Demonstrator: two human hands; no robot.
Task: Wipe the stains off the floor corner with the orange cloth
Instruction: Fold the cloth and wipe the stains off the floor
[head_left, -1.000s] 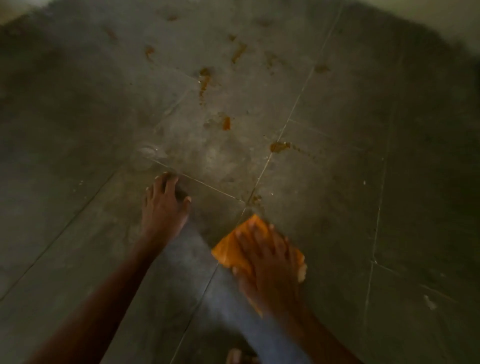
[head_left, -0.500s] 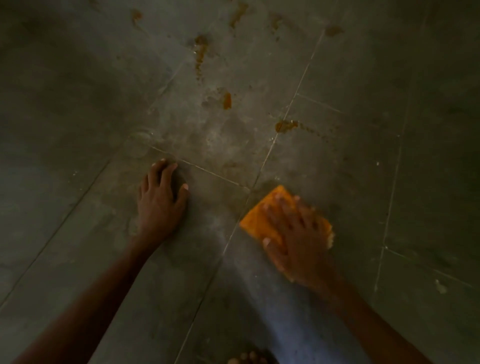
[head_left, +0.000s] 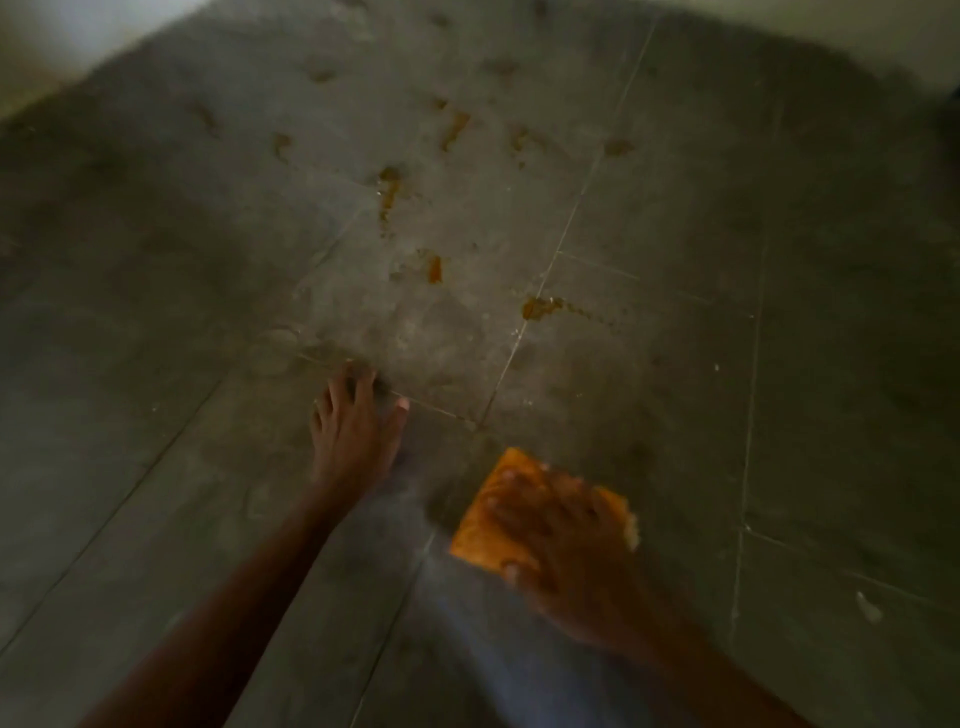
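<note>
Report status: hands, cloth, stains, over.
Left hand flat on floor. Right hand presses orange cloth down. Stains ahead unwiped. Nothing blocks the cloth.

Pale wall (head_left: 78, 41) at 11 o'clock; second wall strip (head_left: 893, 26) at 1 o'clock; white fleck (head_left: 868, 607) at 4 o'clock; blurred blue-grey garment (head_left: 498, 665) at 6 o'clock.

Floor (head_left: 156, 467): large grey tiles, matt, dusty.
Grout cross (head_left: 475, 423): pale joints meet here.
Grout lines (head_left: 587, 182): one runs from the cross away to the far right, one left, one toward the viewer. Another lies well right of the cross.
Wall (head_left: 57, 47): pale, far left beyond the cross, blurred. A second pale strip stands far right.
Fleck (head_left: 867, 605): white, right of the cross, nearer the viewer.
Light: dim, brightest just beyond the cross, dark at the edges.
</note>
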